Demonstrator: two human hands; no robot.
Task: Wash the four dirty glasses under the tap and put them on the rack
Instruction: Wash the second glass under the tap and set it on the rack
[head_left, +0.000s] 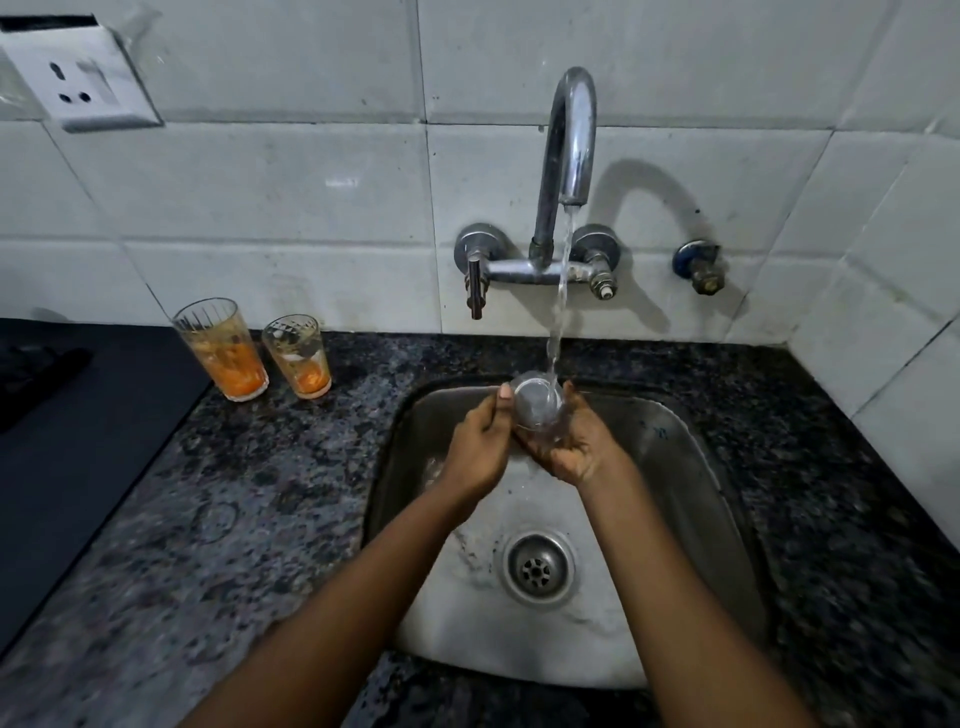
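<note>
A clear glass (537, 404) is held over the steel sink (691, 467), its mouth turned up into the stream of water running from the chrome tap (570, 140). My right hand (576, 447) cups it from below and the right. My left hand (480, 447) grips it on the left, thumb at the rim. Two dirty glasses with orange residue stand on the granite counter to the left: a taller one (221, 349) and a shorter one (297, 356). No rack is in view.
A black cooktop (67, 457) covers the counter at far left. The tap's lever handle (475, 283) hangs on the tiled wall, a capped valve (698, 265) to its right. The sink drain (537, 569) lies below my arms. A wall socket (78, 83) sits top left.
</note>
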